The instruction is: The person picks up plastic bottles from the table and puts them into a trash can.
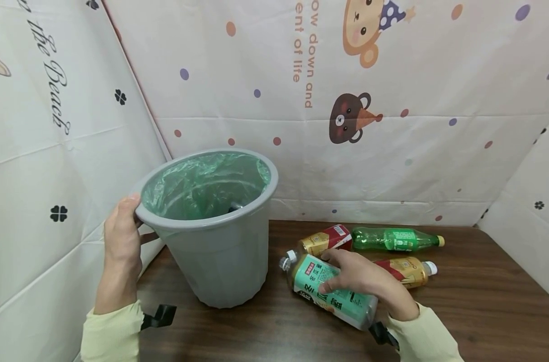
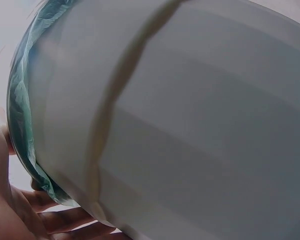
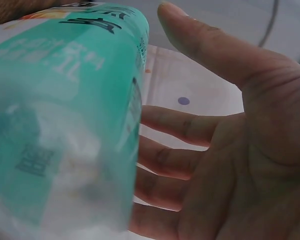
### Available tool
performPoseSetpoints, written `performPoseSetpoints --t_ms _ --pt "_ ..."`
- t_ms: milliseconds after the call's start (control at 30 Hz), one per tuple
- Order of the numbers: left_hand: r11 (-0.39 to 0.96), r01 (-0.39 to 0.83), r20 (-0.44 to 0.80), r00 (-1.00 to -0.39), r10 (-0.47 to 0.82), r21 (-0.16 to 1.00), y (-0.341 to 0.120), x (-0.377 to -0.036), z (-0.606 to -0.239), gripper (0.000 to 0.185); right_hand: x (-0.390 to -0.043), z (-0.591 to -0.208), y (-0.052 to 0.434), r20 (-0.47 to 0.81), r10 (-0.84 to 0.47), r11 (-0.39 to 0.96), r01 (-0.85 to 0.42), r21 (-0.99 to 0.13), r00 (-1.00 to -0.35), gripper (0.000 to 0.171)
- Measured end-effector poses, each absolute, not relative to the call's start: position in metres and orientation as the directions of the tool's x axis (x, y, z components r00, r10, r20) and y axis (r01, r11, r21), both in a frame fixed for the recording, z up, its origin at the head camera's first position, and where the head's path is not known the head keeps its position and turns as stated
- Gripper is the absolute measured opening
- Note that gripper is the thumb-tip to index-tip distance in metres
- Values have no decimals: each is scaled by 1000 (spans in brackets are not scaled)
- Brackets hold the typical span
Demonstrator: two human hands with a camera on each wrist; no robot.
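On the dark brown wooden desk [image 1: 473, 291], just right of centre, lies the large clear plastic bottle with a mint-green label [image 1: 336, 303], its neck towards the far left and its base towards the near right; I have the right hand [image 1: 367, 275] over it, thumb extended and the other fingers reaching round the far side; the right wrist view shows a gap between thumb and bottle, so I read the hand as unclenched, with no firm hold.

I judge the bottle light, as its visible part looks empty; the thin wall should be slick and give under a squeeze, hardly fragile; the labelled middle looks the best place to take hold, thumb near and fingers far.

To the left, my left hand [image 1: 124, 239] grips the rim of the tapered grey plastic bin [image 1: 224, 256], lined with a thin green bag [image 1: 197, 186]; the bin looks stiff, and the rim makes a sound grip.

Beyond the right hand lie a green plastic bottle with a yellow cap [image 1: 383, 239] and two bottles with red-and-gold labels; the desktop is smooth, wood-grained; white printed cloth [image 1: 247, 60] with bears and dots hangs behind.
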State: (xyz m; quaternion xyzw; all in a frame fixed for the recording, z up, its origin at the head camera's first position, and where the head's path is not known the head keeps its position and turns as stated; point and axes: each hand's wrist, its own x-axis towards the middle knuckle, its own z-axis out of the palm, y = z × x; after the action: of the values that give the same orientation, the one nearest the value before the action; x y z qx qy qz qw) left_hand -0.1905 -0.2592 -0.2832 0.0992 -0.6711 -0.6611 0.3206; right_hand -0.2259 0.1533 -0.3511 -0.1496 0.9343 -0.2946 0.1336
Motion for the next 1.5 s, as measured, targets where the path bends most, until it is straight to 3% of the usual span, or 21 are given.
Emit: performPoseSetpoints --t_ms 167,433,733,1500 --pt "103 312 315 -773 -550 945 -260 -190 -284 35 -223 -352 153 -165 -351 801 -203 -564 -922 73" --pt "104 311 315 -773 -551 945 -259 -190 -284 35 -221 -354 151 -181 -348 824 -208 -526 -920 87" --pt "85 308 302 -777 -552 948 -260 -190 -284 35 -221 -355 151 -192 -342 840 -208 -501 -920 89" --pt "78 299 291 -782 -551 951 -261 -191 -285 34 -222 -359 150 -134 -351 803 -224 -552 -927 85"
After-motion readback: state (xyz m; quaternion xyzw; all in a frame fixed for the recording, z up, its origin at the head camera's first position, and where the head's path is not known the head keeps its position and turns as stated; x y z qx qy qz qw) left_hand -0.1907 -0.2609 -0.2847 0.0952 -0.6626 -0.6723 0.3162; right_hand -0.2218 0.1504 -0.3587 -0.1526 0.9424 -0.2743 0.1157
